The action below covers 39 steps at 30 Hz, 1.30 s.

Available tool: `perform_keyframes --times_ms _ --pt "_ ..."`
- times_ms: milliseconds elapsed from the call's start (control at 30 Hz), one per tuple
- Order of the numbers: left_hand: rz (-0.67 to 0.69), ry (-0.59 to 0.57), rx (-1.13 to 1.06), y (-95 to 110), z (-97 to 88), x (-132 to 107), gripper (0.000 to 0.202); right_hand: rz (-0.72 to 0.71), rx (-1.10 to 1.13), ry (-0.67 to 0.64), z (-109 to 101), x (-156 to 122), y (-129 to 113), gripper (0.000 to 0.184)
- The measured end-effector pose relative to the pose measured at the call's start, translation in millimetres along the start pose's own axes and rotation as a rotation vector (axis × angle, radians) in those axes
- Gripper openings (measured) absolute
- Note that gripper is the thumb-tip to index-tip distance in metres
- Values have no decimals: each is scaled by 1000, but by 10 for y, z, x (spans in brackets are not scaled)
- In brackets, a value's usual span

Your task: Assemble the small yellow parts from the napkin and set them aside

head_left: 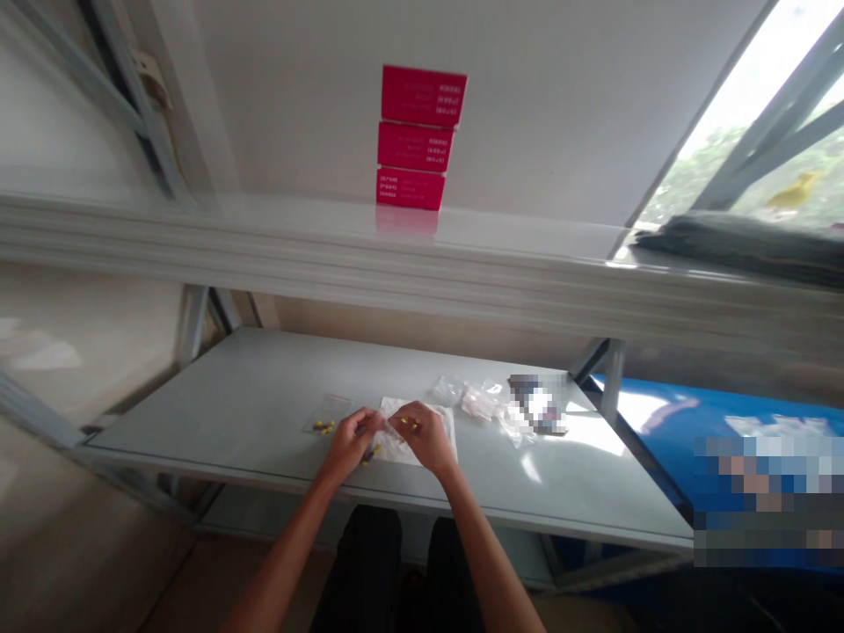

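Note:
My left hand and my right hand meet fingertip to fingertip over a white sheet on the grey table. Both are closed in a pinch, and whatever lies between the fingertips is too small and blurred to name. Bits of yellow show at the fingers of my right hand. Below my left hand lie small yellow and dark pieces near the sheet's left edge. Left of that hand, a clear plastic bag lies flat with several similar yellow and dark pieces on it or in it.
Crumpled clear plastic bags lie right of the sheet, beside a pixelated object. A shelf crosses above the table, bearing three stacked red boxes. A blue surface and another pixelated area stand at the right.

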<state>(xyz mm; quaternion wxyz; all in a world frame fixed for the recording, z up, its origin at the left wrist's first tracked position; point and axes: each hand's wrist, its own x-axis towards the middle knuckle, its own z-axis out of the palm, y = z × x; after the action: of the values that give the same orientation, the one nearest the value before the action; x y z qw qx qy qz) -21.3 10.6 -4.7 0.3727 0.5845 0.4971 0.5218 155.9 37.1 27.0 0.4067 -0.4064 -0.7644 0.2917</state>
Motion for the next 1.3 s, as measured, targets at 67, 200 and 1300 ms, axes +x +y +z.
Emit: perform_keyframes --times_ms 67,200,1300 --pt "-3 -1 -15 -3 2 1 38 -2 14 -13 21 -12 0 25" --pt "-12 28 -71 -48 7 12 38 69 94 -45 52 -54 81 21" --pt "-37 -25 -106 -33 -13 -2 34 198 354 150 -105 -204 93 37"
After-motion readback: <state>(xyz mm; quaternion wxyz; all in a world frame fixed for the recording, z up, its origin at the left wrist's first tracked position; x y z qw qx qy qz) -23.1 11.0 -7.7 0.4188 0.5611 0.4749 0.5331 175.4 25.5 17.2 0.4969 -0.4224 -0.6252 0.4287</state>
